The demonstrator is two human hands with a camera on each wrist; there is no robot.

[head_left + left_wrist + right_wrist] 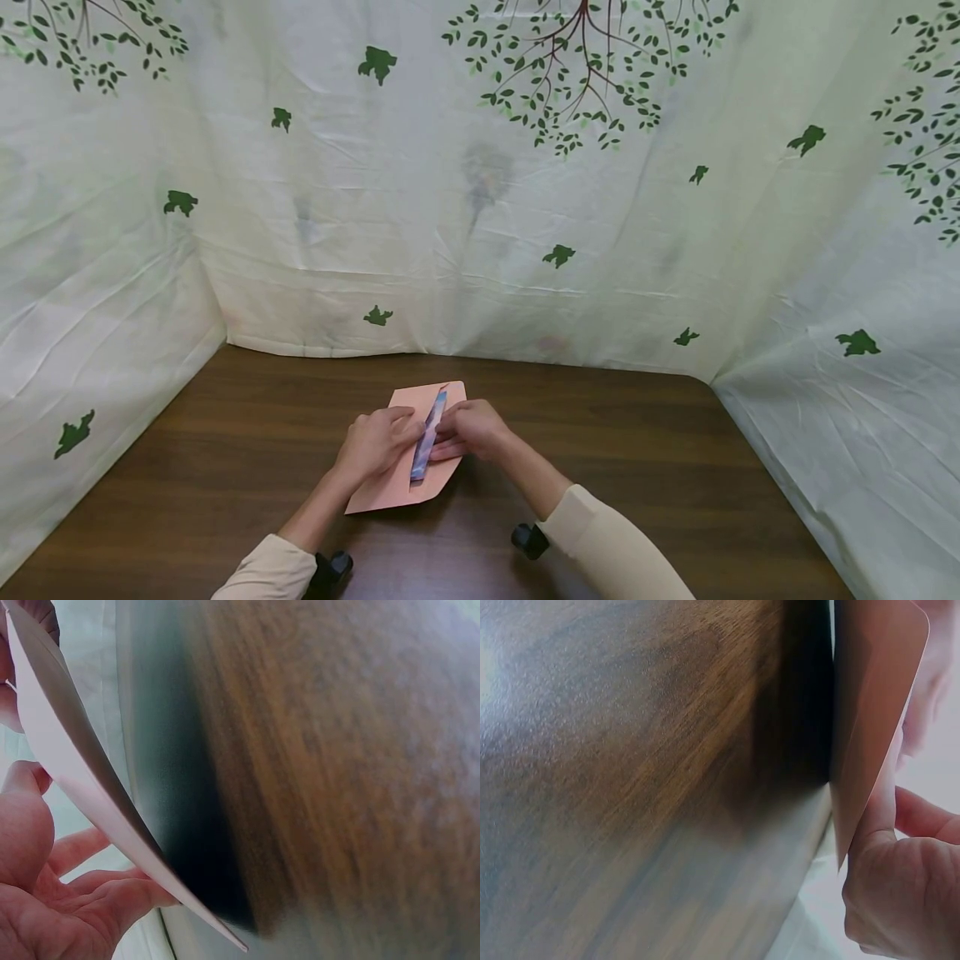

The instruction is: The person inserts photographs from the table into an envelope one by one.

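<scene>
A pink paper envelope (378, 493) lies tilted above the brown table, its two flaps parted along a lengthwise gap. Inside the gap shows a narrow blue-and-purple patterned strip (429, 433), its kind unclear. My left hand (378, 442) holds the left flap near the gap, fingers along the paper. On the other side, my right hand (474, 429) pinches the right flap beside the strip, partly covering it. Both wrist views show the envelope nearly edge-on, with the left hand (67, 892) and right hand (907, 877) on its upper side; some fingertips are hidden.
The brown wooden table (637, 467) reaches back to a pale curtain (465, 250) printed with green leaves, which also hangs at both sides. Dark wrist cameras (529, 541) sit under the forearms, near the table top.
</scene>
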